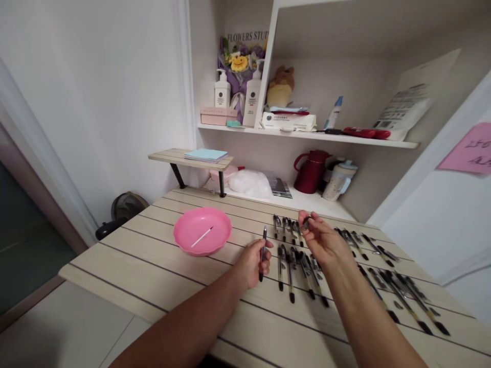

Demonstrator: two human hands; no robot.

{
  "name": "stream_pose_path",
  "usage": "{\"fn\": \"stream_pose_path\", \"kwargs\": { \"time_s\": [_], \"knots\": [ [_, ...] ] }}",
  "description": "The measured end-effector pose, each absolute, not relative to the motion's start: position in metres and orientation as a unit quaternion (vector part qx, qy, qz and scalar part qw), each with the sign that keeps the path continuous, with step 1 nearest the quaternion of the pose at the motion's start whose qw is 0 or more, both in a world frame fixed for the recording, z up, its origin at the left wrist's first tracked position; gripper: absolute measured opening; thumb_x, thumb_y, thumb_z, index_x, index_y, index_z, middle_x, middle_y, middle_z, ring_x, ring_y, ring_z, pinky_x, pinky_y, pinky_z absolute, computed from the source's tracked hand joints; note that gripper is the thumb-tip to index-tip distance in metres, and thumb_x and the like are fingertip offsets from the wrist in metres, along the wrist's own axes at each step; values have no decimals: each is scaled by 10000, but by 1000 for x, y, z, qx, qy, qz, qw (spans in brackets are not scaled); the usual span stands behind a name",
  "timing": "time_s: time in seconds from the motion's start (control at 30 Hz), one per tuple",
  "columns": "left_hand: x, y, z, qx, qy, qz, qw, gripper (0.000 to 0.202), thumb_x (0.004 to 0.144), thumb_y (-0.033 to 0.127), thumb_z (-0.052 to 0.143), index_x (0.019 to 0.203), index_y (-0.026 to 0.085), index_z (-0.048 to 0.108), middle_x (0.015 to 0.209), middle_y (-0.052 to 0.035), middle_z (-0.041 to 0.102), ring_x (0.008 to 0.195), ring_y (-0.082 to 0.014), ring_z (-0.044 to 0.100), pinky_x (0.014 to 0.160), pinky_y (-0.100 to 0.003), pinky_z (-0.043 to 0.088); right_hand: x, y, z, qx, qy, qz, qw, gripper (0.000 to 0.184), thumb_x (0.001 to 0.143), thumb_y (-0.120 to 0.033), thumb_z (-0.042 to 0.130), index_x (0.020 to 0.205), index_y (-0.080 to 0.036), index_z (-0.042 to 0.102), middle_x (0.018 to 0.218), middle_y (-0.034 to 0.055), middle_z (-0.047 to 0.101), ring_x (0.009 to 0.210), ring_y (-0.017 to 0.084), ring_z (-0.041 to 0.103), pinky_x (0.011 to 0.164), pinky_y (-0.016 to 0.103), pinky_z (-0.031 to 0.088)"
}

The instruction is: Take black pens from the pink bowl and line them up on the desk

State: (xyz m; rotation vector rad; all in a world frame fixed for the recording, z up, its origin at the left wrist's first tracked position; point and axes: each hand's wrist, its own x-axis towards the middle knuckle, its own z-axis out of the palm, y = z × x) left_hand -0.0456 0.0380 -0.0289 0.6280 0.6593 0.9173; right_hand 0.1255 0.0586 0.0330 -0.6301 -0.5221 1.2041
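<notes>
My left hand point(251, 265) is closed around a pen point(263, 250), held upright with its pale tip pointing up. Between the thumb and fingers of my right hand point(322, 239) is a small dark pen part point(306, 223), whose exact kind is hard to make out. Below and around the right hand, several pens point(290, 276) and small loose dark parts lie in rows on the slatted table. More pens point(406, 296) with small parts beside them spread to the right of my right forearm. Left of my left hand, a pink bowl point(180, 240) holds a thin white pen refill point(201, 237) with a dark end.
A small raised stand point(164, 155) with blue paper point(206, 154) is at the table's back left. Behind the table, a white shelf point(345, 139) holds pump bottles, flowers and packets. Under it stand a red jug point(311, 173) and a pale cup point(339, 181).
</notes>
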Motion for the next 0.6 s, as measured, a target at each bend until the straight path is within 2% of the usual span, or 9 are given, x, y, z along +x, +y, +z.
{"fn": "stream_pose_path", "kwargs": {
  "time_s": [0.1,0.23,0.4,0.5,0.6],
  "knots": [
    [-43,38,-29,296,314,442,787,263,731,418,497,837,177,496,564,53,440,377,-38,314,411,-190,181,124,76,35,-369,-317,512,708,254,629,-39,633,786,-177,490,774,49,644,713,131,636,602,220,544],
    [-41,40,-30,296,323,449,779,263,731,414,489,845,177,499,564,51,441,380,-39,310,422,-196,186,111,114,25,-526,-418,430,603,238,652,-170,663,781,-200,465,686,13,639,603,127,618,484,223,504],
    [-40,44,-32,285,326,469,770,311,716,438,493,867,167,501,579,39,455,396,-46,327,432,-202,200,100,165,6,-627,-502,348,484,108,648,-210,631,621,-174,533,491,-16,569,467,111,546,430,199,395],
    [-40,47,-35,279,327,472,770,311,716,432,492,870,163,501,577,37,456,397,-48,327,434,-205,201,98,192,-1,-683,-549,266,402,114,618,-192,624,539,-174,546,470,-3,566,549,143,577,505,219,396],
    [-40,50,-38,279,330,472,768,302,721,422,490,875,163,503,573,35,460,393,-48,323,433,-205,194,95,212,-6,-714,-587,197,326,64,593,-152,619,543,-171,583,585,45,635,725,191,612,622,243,410]
  ]
}}
